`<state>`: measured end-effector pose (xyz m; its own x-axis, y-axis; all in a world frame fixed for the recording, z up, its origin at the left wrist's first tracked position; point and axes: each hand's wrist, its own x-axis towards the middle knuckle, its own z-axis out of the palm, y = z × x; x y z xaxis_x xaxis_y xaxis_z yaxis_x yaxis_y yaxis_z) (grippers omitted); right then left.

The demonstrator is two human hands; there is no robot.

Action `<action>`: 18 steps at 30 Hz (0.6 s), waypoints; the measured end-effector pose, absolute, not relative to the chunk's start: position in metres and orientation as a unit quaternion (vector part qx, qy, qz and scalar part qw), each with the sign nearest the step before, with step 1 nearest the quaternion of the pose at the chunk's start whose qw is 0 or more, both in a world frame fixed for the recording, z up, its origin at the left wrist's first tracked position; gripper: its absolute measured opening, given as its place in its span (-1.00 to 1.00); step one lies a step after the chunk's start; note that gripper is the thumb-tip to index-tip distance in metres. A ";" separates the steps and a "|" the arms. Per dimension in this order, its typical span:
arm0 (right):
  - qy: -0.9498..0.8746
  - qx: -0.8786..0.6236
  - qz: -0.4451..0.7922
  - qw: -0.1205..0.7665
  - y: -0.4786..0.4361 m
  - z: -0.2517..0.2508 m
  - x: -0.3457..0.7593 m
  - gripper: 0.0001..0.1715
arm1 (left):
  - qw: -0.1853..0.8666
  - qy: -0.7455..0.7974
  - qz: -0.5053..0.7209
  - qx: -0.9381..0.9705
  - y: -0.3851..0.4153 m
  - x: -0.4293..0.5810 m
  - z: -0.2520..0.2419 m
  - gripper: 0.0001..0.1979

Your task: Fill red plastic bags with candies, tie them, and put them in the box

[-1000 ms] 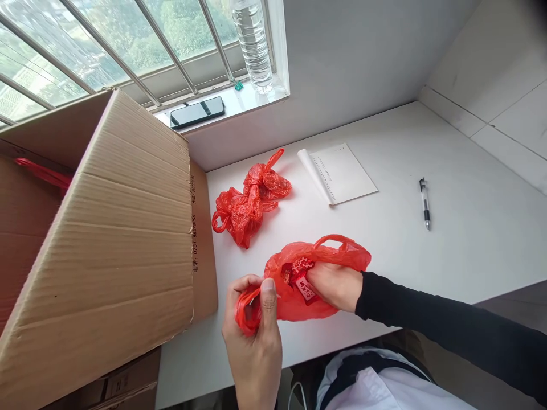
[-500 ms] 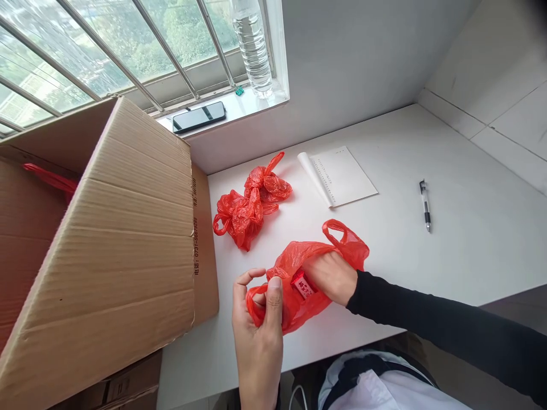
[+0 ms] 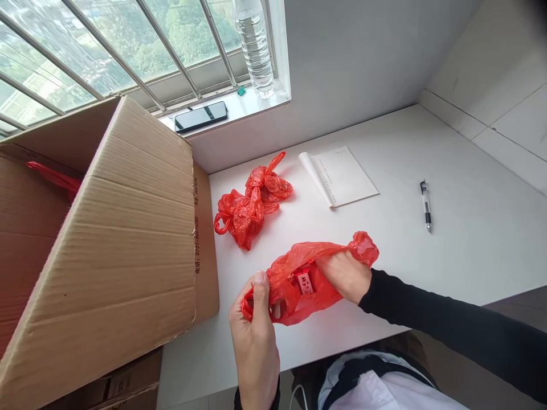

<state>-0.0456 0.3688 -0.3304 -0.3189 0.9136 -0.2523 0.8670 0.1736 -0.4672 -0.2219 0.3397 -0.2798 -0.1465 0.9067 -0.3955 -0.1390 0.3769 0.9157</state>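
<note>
Low over the front of the white table, a thin red plastic bag (image 3: 294, 259) is held with its mouth open. My left hand (image 3: 256, 330) is closed on the bag's left edge, thumb on top. Inside the bag my right hand (image 3: 347, 274) reaches in from the right; its fingers are hidden by the plastic, so what they hold cannot be seen. A small red and pink packet with dark writing (image 3: 305, 283) shows in the opening between the hands.
Two knotted red bags (image 3: 248, 213) lie behind. An open cardboard box (image 3: 128, 239) stands at the left. Farther back are a notepad (image 3: 348, 176) and a pen (image 3: 425, 206). The windowsill (image 3: 276, 97) holds a phone (image 3: 200, 117) and a water bottle (image 3: 256, 54).
My right hand has moved slightly right inside the bag, and the bag is stretched wider. My left thumb has shifted left and up. More of the packet shows.
</note>
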 end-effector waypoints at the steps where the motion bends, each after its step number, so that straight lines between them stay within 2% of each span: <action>1: -0.765 -0.582 0.273 0.047 0.370 -0.331 -0.045 -0.71 | 0.575 0.595 0.457 0.325 0.339 -0.221 -0.280 -0.59; 6: -0.767 -0.583 0.264 0.049 0.377 -0.340 -0.046 -0.75 | 0.588 0.571 0.446 0.359 0.338 -0.219 -0.282 -0.60; 11: -0.759 -0.611 0.226 -0.014 0.376 -0.340 -0.041 -0.75 | 0.595 0.573 0.461 0.326 0.339 -0.220 -0.283 -0.83; 15: -0.752 -0.629 0.193 -0.043 0.368 -0.335 -0.041 -0.57 | 0.594 0.575 0.466 0.316 0.339 -0.220 -0.285 -0.72; 18: -0.756 -0.624 0.189 -0.059 0.359 -0.333 -0.042 -0.58 | 0.593 0.572 0.470 0.316 0.339 -0.220 -0.287 -0.73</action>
